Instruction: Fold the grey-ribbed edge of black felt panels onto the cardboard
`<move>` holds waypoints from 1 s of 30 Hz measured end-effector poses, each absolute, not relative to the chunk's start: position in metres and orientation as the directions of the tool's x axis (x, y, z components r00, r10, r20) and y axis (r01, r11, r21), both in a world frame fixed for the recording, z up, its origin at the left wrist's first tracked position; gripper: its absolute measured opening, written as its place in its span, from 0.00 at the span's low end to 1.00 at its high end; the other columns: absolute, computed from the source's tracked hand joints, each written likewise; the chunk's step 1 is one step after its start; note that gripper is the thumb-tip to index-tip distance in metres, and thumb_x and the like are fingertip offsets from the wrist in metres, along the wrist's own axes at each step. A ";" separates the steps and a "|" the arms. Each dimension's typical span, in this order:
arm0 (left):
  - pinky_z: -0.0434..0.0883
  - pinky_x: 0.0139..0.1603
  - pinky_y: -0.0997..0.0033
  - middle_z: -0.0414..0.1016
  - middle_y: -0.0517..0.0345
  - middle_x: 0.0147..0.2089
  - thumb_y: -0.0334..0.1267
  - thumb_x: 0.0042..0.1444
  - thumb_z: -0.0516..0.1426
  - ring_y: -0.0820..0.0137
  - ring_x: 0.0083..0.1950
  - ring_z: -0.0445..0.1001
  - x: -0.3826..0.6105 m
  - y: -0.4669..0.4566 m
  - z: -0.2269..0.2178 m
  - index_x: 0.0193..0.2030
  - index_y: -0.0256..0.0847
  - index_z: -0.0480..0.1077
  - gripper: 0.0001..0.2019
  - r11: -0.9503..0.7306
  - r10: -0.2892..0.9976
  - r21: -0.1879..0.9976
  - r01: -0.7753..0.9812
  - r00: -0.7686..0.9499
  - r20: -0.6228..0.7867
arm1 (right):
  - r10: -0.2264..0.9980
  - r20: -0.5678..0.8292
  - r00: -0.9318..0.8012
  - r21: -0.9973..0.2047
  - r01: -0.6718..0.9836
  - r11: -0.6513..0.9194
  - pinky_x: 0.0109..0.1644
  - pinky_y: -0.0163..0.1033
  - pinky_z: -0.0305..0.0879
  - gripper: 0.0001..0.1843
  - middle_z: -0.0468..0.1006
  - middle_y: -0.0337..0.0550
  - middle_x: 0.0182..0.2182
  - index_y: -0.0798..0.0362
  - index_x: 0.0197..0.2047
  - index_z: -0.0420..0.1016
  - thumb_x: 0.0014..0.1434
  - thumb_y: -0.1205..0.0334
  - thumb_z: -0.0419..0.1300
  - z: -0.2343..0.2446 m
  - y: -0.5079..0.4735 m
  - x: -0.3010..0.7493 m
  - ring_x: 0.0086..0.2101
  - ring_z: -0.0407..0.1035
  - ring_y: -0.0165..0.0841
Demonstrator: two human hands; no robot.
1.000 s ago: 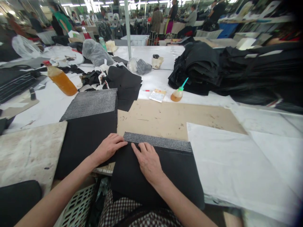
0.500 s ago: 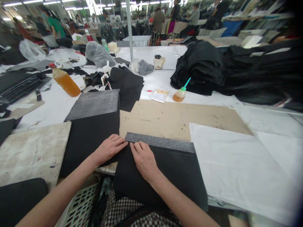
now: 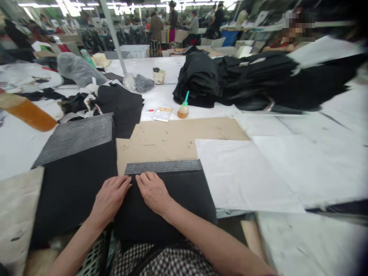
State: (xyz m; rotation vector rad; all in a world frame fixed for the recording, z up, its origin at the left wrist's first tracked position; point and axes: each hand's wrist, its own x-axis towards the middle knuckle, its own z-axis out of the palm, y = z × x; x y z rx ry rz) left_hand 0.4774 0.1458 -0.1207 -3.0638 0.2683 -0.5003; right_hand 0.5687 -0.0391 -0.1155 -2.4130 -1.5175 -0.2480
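Observation:
A black fabric panel (image 3: 172, 199) lies at the table's front edge, its near part hanging over my checked lap. Along its far edge runs a narrow grey striped strip (image 3: 166, 166). My left hand (image 3: 112, 195) has its fingertips closed on the panel's far left corner. Just right of it, my right hand (image 3: 153, 194) rests on the panel, fingers bent together and tips pinching the fabric below the strip. What lies under the fingertips is hidden. To the left is a pile of similar black panels (image 3: 77, 188) with a grey striped top part (image 3: 83, 134).
Beneath the work lies tan cardboard (image 3: 161, 138); white sheets (image 3: 235, 172) are at right. Behind stand a small oil bottle (image 3: 183, 112) and a paper packet (image 3: 162, 114). A large bottle of amber liquid (image 3: 31, 113) is at left, heaped black material (image 3: 230, 80) at back right.
The view has swung to the right, so things on the table appear further left. Both hands keep nearly the same place on the panel.

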 end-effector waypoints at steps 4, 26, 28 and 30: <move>0.67 0.50 0.57 0.77 0.48 0.49 0.42 0.67 0.52 0.59 0.47 0.73 0.481 0.147 -0.128 0.54 0.42 0.71 0.14 -0.977 -0.211 -0.107 -0.186 0.927 0.310 | 0.826 0.245 0.507 -0.122 0.861 -0.493 0.49 0.43 0.65 0.19 0.70 0.48 0.42 0.58 0.58 0.66 0.65 0.70 0.53 -0.115 -0.094 0.587 0.45 0.62 0.39; 0.71 0.55 0.59 0.73 0.49 0.52 0.44 0.61 0.59 0.63 0.54 0.73 0.470 0.130 -0.063 0.43 0.39 0.70 0.10 -0.644 0.115 0.764 -0.051 0.980 0.163 | 0.591 0.192 0.783 -0.760 0.500 -0.415 0.58 0.52 0.67 0.32 0.71 0.53 0.55 0.48 0.65 0.62 0.60 0.54 0.64 -0.110 -0.251 0.636 0.54 0.68 0.43; 0.74 0.49 0.60 0.75 0.50 0.46 0.46 0.62 0.57 0.62 0.48 0.75 0.468 0.127 -0.059 0.46 0.38 0.69 0.13 -0.554 0.281 0.830 0.066 0.953 0.112 | 0.583 0.051 0.811 -0.923 0.261 -0.283 0.51 0.49 0.70 0.32 0.75 0.57 0.50 0.49 0.67 0.60 0.62 0.51 0.61 -0.104 -0.252 0.628 0.48 0.74 0.42; 0.74 0.46 0.60 0.75 0.47 0.46 0.46 0.65 0.53 0.63 0.46 0.75 0.469 0.121 -0.055 0.50 0.35 0.66 0.16 -0.514 0.404 0.846 0.145 0.911 0.089 | 0.623 -0.041 0.781 -0.981 0.087 -0.174 0.46 0.48 0.71 0.30 0.77 0.63 0.47 0.49 0.67 0.61 0.65 0.50 0.56 -0.096 -0.249 0.609 0.46 0.76 0.43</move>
